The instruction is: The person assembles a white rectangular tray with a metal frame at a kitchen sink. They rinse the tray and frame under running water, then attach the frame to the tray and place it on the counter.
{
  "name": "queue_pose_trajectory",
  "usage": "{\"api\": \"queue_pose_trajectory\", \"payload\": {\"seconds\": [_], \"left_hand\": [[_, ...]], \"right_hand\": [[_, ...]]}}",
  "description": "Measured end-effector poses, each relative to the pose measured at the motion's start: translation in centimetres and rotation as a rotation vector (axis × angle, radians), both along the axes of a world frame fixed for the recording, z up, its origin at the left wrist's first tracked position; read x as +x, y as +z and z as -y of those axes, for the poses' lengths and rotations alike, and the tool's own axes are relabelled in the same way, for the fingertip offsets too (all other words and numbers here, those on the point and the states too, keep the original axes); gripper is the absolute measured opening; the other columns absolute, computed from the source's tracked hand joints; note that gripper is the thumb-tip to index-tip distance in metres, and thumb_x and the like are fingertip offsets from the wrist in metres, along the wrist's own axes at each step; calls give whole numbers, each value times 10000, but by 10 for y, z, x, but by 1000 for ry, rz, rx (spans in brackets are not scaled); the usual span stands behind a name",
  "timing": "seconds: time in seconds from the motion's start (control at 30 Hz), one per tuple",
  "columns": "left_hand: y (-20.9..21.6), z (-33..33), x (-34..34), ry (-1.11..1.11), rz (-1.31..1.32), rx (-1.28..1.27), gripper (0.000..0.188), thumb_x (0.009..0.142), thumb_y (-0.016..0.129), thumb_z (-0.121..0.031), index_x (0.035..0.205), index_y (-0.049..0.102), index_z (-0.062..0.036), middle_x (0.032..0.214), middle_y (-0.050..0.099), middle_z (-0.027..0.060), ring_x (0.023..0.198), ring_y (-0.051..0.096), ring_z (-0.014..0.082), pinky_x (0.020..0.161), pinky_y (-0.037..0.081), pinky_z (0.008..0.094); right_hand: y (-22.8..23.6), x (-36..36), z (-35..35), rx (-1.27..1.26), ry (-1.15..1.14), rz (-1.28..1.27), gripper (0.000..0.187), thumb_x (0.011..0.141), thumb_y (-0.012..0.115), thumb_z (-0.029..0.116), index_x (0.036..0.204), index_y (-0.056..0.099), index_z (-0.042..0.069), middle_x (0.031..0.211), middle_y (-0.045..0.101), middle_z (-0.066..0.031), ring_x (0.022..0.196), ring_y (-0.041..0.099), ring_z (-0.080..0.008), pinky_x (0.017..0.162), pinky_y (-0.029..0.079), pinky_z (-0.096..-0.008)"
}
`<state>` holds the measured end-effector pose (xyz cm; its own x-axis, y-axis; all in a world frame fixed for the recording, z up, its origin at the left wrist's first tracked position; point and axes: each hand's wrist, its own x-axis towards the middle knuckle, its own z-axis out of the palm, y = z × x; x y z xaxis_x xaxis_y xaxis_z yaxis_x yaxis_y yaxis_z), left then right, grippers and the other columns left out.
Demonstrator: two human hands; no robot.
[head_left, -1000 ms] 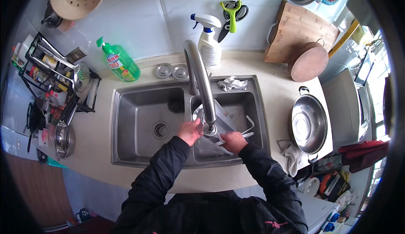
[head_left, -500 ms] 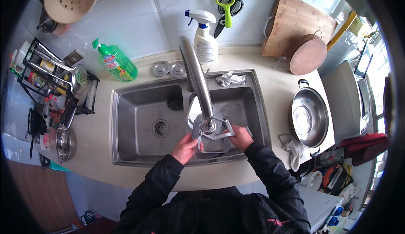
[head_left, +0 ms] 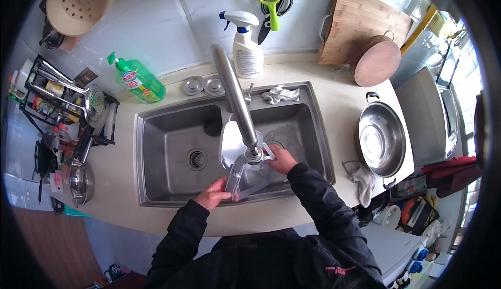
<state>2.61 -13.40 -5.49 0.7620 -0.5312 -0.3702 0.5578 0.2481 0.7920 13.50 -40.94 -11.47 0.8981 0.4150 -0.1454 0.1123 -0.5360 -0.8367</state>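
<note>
Both hands hold a clear plastic container [head_left: 254, 177] with a pale handle, tilted under the spout of the metal faucet [head_left: 237, 98]. It looks like a jug, though the faucet hides part of it. My left hand [head_left: 212, 193] pinches its rim on the left, low over the sink's front edge. My right hand [head_left: 282, 159] is closed round the handle on the right. Behind the container, a white plastic piece [head_left: 230, 140] sits near the divider of the double steel sink [head_left: 169, 197]; its kind is unclear.
Along the back stand a green soap bottle [head_left: 140, 83], a white spray bottle [head_left: 248, 54] and two sink strainers [head_left: 193, 85]. A crumpled cloth [head_left: 281, 95] lies on the sink's back rim. To the right are a steel pan [head_left: 382, 140] and a grey rag [head_left: 361, 183]; a utensil rack [head_left: 73, 101] stands left.
The container has turned and tilted, its left rim swinging toward me. My left hand has moved left and down with it; my right hand has shifted slightly left and up.
</note>
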Motion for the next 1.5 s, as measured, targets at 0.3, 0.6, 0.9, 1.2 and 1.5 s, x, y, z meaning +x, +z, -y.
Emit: {"api": "queue_pose_trajectory", "payload": {"seconds": [0.3, 0.6, 0.9, 1.2, 1.5], "left_hand": [[18, 16, 19, 300, 80, 310, 201, 781, 668, -84, 890, 503, -46, 697, 515, -3, 555, 482, 82, 520, 394, 243], [31, -14, -13, 488, 155, 382, 137, 710, 605, -94, 776, 502, -30, 583, 522, 33, 519, 478, 90, 511, 374, 243], [20, 26, 3, 449, 131, 347, 224, 807, 671, -144, 936, 529, -29, 739, 576, 30, 602, 524, 91, 571, 438, 246], [-8, 92, 40, 346, 201, 239, 159, 899, 613, -129, 990, 552, -13, 817, 592, 33, 666, 554, 111, 614, 457, 271], [0, 81, 27, 248, 112, 125, 202, 871, 631, -108, 1037, 559, -18, 879, 612, 38, 741, 569, 115, 693, 459, 270]], "right_hand": [[6, -3, 12, 35, 36, 166, 352, 754, 635, 50, 1105, 648, 72, 1114, 604, -142, 1008, 603, -332, 859, 496, -395], [-24, 8, 33, 94, -188, -324, 242, 778, 611, 25, 1014, 664, 18, 854, 668, -119, 788, 654, -228, 725, 526, -351], [21, -11, -27, -281, -308, 324, 403, 730, 649, 94, 1096, 486, 56, 1071, 511, -182, 850, 606, -412, 730, 511, -483], [51, -18, -26, -447, -113, 206, 423, 726, 672, 144, 1084, 484, 21, 1079, 543, -205, 842, 621, -428, 679, 525, -492], [40, -7, 11, -154, -277, 24, 180, 781, 643, 105, 947, 681, 48, 954, 647, -194, 899, 636, -364, 766, 512, -400]]}}
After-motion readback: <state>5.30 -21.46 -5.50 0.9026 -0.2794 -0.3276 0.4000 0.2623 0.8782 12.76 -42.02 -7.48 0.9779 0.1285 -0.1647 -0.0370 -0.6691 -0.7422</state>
